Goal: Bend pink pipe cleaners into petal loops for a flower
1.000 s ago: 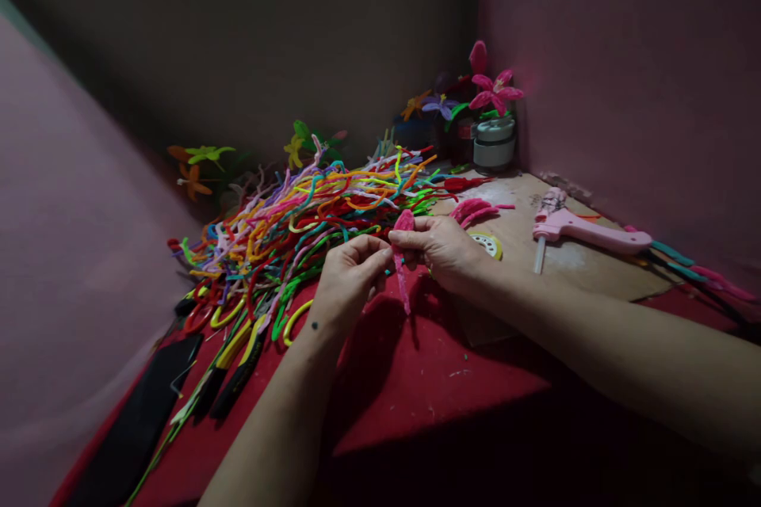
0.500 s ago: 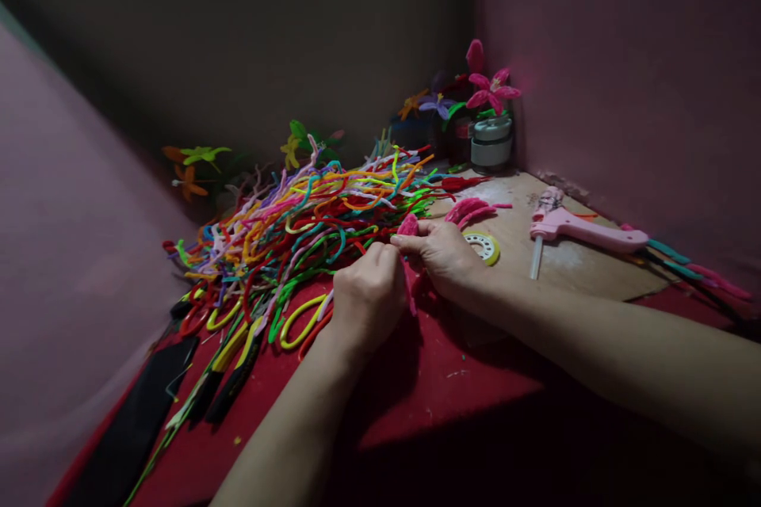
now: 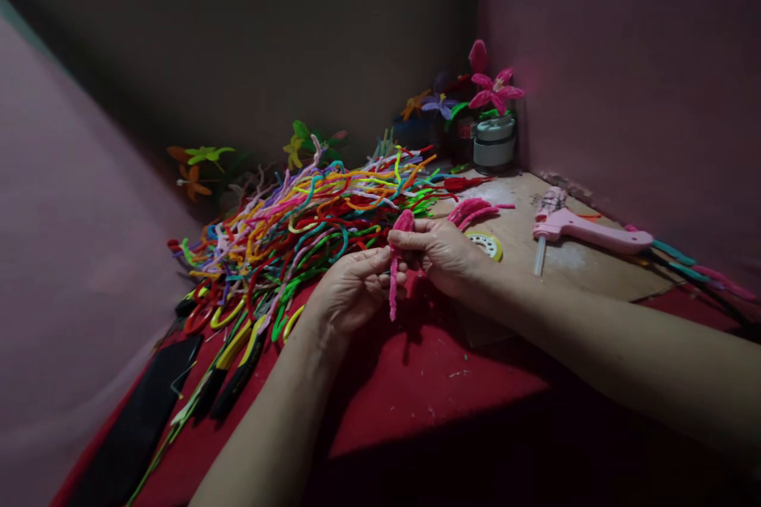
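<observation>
A pink pipe-cleaner petal [image 3: 404, 223] with a twisted stem hanging down is held between both hands over the red tabletop [image 3: 416, 380]. My right hand [image 3: 445, 255] pinches it just below its rounded loop. From the other side, my left hand [image 3: 357, 289] closes its thumb and fingers on the upper stem. Just behind my right hand lie finished-looking pink petals [image 3: 469, 211] in a small bunch. A yellow-rimmed tape roll [image 3: 488, 246] is partly covered by that hand. To the left spreads a heap of multicoloured pipe cleaners [image 3: 297, 214].
A pink glue gun [image 3: 588, 230] lies on a brown board [image 3: 571, 273] at right. Pliers with yellow-black handles [image 3: 238, 368] and a black flat object [image 3: 136, 420] are at left. Pink pipe-cleaner flowers [image 3: 496, 91] stand in a grey pot [image 3: 495, 144] by the wall.
My left hand has rolled from a fist to a thumb-side pinch, moving slightly left. The petal's stem has swung left, and more of the petal shows.
</observation>
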`<state>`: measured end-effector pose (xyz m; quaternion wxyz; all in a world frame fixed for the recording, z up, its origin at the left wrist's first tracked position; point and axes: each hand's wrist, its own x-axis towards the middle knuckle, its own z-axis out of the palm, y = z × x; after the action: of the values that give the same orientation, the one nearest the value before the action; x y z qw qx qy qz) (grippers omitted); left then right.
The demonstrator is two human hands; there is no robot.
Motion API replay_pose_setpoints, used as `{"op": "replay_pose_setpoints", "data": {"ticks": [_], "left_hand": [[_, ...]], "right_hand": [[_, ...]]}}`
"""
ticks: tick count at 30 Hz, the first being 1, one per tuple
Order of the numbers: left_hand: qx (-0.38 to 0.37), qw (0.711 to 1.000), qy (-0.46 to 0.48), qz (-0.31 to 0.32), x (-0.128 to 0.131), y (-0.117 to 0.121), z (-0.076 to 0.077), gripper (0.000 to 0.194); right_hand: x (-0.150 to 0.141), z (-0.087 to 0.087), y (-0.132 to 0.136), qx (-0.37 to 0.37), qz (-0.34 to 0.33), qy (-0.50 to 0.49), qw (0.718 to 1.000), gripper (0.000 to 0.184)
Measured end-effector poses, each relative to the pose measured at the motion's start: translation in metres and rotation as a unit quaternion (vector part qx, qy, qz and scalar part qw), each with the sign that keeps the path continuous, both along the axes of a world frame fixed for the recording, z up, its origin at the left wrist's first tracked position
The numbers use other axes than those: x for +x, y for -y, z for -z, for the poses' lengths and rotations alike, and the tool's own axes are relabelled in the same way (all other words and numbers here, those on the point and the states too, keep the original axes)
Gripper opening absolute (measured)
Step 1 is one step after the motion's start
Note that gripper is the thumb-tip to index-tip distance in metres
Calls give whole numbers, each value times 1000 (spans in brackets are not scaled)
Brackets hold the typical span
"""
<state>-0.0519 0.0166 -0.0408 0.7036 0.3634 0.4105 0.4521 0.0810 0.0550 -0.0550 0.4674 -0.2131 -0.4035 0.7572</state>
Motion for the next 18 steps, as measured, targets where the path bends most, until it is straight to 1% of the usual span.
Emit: {"op": "replay_pose_setpoints", "data": {"ticks": [2,4,6,8,9,10,12,13,14,15,16,18], "left_hand": [[-8,1000,6,7,0,0,0,11],[-6,1000,-10,-2,2,2,-1,12],[13,999,-48,-19,5,4,-2,13],[62,990,-118,-48,9,7,-3,16],[97,979,-168,-68,11,8,-3,18],[137,960,-226,-92,14,9,-3,19],[217,905,-335,-145,17,11,-2,20],[240,883,-369,-164,18,11,-2,20],[245,877,-376,-171,19,11,-2,19],[231,890,-356,-164,18,11,-2,19],[199,917,-315,-143,17,11,-3,18],[111,971,-197,-75,13,10,-5,18]], "right_hand": [[0,0,1,1,2,2,1000,24],[0,-1,2,1,14,0,1000,23],[0,-1,2,2,31,2,1000,21],[0,-1,2,3,55,11,998,20],[0,-1,1,4,64,17,998,19],[0,0,1,4,72,23,997,19],[0,2,0,5,81,33,996,18],[-1,3,0,7,82,35,996,18],[-1,4,0,9,83,35,996,18],[-1,4,0,11,84,30,996,18],[-1,4,0,12,81,23,996,18],[-1,2,1,7,64,7,998,19]]}}
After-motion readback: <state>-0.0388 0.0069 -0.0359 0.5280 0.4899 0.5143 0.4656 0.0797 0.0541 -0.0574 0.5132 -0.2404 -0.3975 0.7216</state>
